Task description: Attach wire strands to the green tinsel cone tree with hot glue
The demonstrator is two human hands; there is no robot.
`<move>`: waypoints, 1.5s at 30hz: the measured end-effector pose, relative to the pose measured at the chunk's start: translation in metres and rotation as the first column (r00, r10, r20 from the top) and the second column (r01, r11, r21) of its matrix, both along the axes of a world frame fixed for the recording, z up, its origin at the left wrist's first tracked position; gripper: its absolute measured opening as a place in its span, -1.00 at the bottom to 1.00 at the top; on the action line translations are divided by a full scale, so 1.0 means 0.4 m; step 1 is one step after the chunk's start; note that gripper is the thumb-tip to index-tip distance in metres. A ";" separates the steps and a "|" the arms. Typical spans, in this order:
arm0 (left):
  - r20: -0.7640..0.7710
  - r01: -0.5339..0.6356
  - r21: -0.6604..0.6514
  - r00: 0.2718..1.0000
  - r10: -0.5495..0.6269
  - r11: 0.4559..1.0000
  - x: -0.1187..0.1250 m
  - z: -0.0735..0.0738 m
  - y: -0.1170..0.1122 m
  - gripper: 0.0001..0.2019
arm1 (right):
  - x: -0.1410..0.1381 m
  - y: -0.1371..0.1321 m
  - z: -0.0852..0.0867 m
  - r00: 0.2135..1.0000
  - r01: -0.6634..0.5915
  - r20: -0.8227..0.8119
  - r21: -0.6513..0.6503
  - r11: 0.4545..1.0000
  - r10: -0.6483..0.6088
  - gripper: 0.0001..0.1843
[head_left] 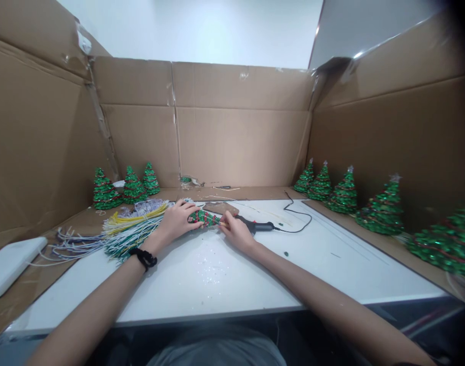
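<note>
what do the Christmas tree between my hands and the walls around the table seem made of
The Christmas tree could be shiny plastic or tinsel, judging by its glinting green surface. The walls look like matte brown cardboard, given their fold creases.

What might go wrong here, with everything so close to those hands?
The right hand is right beside a black corded tool, so it might bump it; if the tool is hot, that could burn.
The tool's cord curves loosely over the white tabletop and might get snagged.
The left hand, on the small green tree, is close to the loose strands and might drag some along.
</note>
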State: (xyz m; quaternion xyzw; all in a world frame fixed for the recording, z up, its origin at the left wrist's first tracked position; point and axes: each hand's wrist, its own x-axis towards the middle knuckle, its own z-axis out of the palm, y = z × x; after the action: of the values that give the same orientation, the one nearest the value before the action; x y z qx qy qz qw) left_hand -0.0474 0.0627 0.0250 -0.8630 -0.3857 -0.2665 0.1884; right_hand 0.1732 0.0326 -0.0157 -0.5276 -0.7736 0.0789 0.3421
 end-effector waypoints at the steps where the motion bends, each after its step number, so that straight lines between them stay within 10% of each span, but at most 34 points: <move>1: 0.000 -0.003 0.001 1.000 0.003 1.000 0.000 0.000 0.000 -0.61 | 0.001 0.001 -0.002 1.000 -0.019 -0.018 0.014 1.000 0.019 -0.96; 14: -0.011 0.007 -0.004 1.000 -0.007 1.000 0.000 -0.003 0.003 -0.59 | 0.004 0.006 0.012 0.999 0.022 0.032 -0.024 0.999 -0.021 -0.68; 45: 0.009 0.010 -0.020 1.000 -0.009 1.000 0.000 0.000 0.001 -0.60 | 0.003 -0.002 0.005 1.000 0.022 0.010 -0.021 1.000 -0.022 -0.92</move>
State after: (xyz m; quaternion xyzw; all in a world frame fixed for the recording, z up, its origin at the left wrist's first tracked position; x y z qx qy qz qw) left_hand -0.0473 0.0631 0.0251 -0.8655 -0.3852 -0.2672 0.1766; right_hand 0.1743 0.0316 -0.0137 -0.5399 -0.7685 0.0809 0.3337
